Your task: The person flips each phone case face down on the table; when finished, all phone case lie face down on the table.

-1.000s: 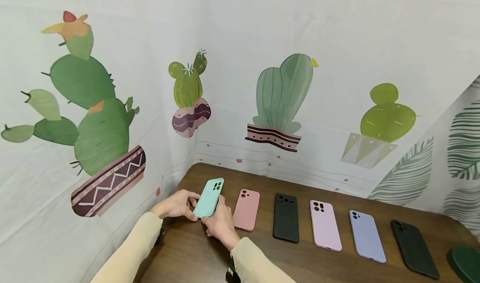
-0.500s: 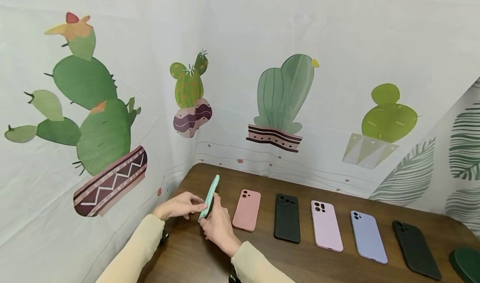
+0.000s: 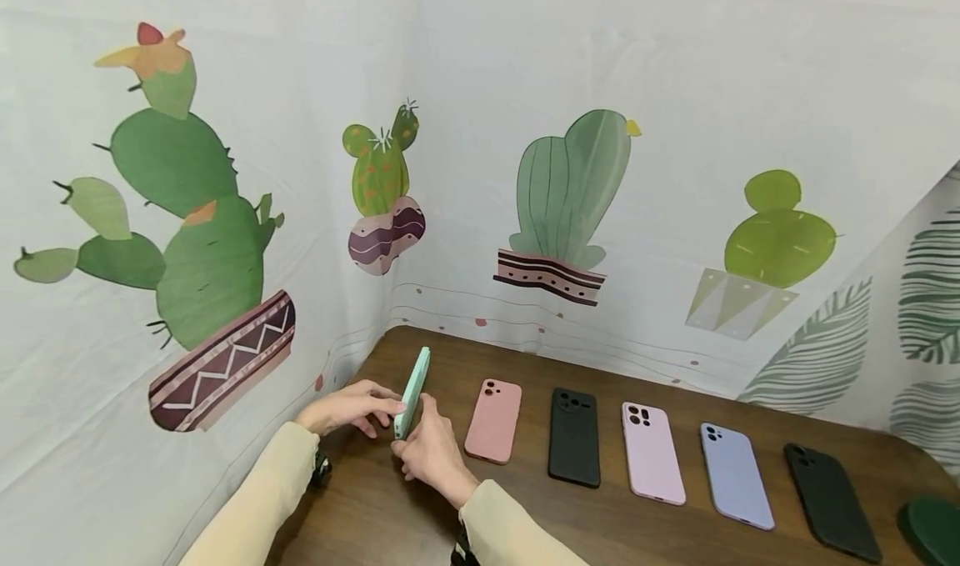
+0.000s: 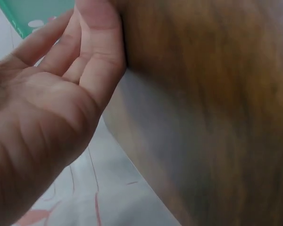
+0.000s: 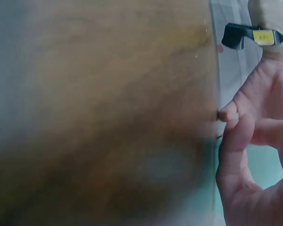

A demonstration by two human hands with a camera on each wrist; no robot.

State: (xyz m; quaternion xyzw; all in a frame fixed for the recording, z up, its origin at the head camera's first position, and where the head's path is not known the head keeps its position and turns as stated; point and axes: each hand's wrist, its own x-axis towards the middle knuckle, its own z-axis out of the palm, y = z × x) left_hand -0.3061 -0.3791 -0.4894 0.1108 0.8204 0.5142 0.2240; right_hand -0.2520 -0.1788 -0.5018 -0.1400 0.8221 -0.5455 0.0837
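Note:
A mint-green phone case (image 3: 412, 393) is up on its long edge between the two hands, showing mostly its narrow side in the head view. My left hand (image 3: 356, 408) holds it from the left, with its fingertips against the face. From the right, my right hand (image 3: 433, 451) grips the lower end, thumb near the bottom corner. In the left wrist view, a corner of the mint case (image 4: 37, 12) shows beyond the fingers. The right wrist view has the case (image 5: 264, 165) partly hidden behind the right hand's thumb and finger.
To the right lie a pink case (image 3: 492, 421), a black case (image 3: 573, 441), a pale pink case (image 3: 654, 458), a lavender case (image 3: 737, 476) and a dark case (image 3: 832, 503) in a row. A round dark green object (image 3: 932, 528) sits at the far right of the wooden table (image 3: 360, 516). Cactus-print cloth (image 3: 465, 216) hangs behind.
The mint case has turned from showing its broad back with camera cutouts to nearly edge-on, and has shifted slightly left. Both hands have turned with it. The row of cases is unmoved.

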